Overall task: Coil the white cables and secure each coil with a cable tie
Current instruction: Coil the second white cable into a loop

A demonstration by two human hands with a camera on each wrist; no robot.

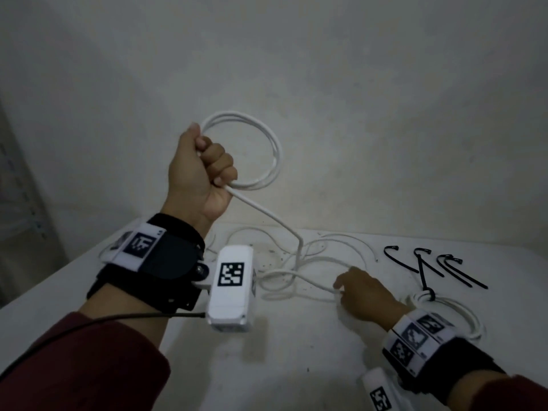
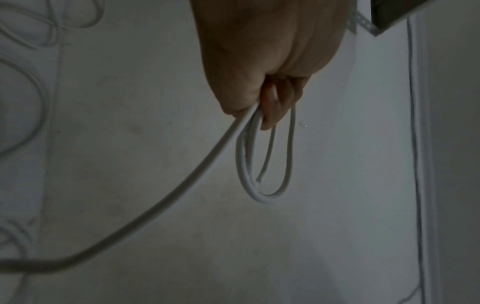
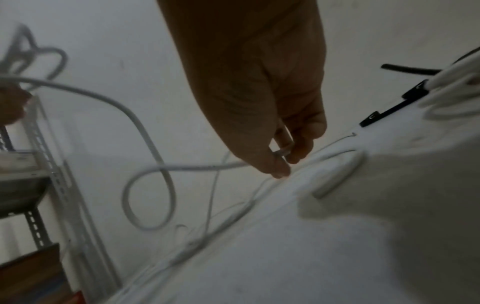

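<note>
Cable (image 1: 268, 213) is what I am working: at nine o'clock my left hand (image 1: 199, 173) is raised off the table (image 1: 296, 366), fingers (image 1: 218, 161) curled tight round a coil (image 1: 258, 149) of a few loops, which stands out toward one o'clock from my fist. From the underside of that fist the free run drops toward five o'clock onto the table and wanders through loose loops at the centre. At four o'clock my right hand (image 1: 366, 295) rests low on the table, thumb and fingertips pinching that same run. Beyond it, at three o'clock, three black ties (image 1: 427, 264) lie spare, and a tied coil (image 1: 456, 315) sits just behind my right wrist. The cable looks light and springy, smooth enough to slip, so I judge the loops will want to spring open; best held where all the turns cross, in the fist, with the right hand feeding slack a short way along the run.
</note>
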